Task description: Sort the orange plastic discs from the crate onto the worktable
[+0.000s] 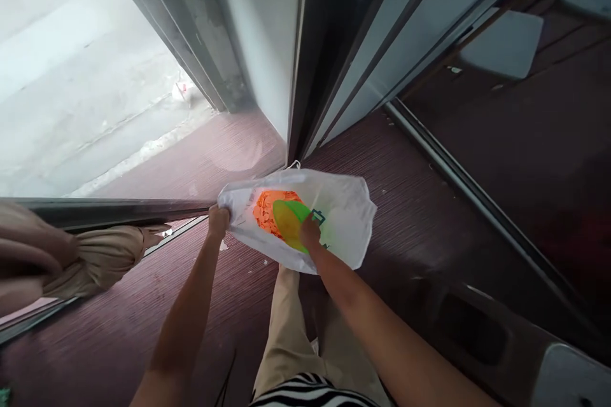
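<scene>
A white plastic bag (344,200) hangs wide open in front of my legs, with a heap of small orange pieces (267,211) at its bottom. My left hand (219,220) is closed on the bag's left rim. Over the bag's mouth, my right hand (310,232) grips a rounded green-and-yellow thing (289,222), which looks like a shallow plastic scoop. The scoop is tilted above the orange pieces and covers part of them. My fingers hide where it is held.
Gathered beige cloth (109,251) hangs at the left beside a glass door's frame (143,206). A dark post (317,32) stands straight ahead. Metal track (477,194) crosses the dark red floor (238,311) on the right. Pale seats (506,44) are at the upper right.
</scene>
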Tool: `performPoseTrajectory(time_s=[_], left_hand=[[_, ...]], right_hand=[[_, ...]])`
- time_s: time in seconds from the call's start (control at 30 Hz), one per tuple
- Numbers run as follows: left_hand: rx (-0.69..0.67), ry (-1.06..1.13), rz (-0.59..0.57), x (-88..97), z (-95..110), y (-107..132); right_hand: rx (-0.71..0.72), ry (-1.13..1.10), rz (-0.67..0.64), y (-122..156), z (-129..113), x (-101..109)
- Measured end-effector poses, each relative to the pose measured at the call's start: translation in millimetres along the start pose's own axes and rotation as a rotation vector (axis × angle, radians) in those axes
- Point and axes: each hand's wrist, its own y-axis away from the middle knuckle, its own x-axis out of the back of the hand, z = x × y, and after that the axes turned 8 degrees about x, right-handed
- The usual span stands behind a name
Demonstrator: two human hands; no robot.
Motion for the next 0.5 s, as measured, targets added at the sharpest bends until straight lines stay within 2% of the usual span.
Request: performPoseTrajectory(time_s=[0.1, 0.27, 0.37, 0.5], left_hand=[[0.045, 0.064, 0.0, 6.9, -22, 7], [0.087, 0.174, -0.014, 11.1, -32, 14], [0.16, 0.236, -0.088, 7.7, -35, 26], [0.246, 0.277, -0.133, -5.3, -38, 39]], right_hand=[[0.113, 0.021, 0.061, -28, 10, 5], [0.282, 0.048, 0.133, -73, 12, 9], [0.306, 0.035, 0.2, -80, 11, 3], [0.209, -0.093, 0.215, -65, 21, -9]])
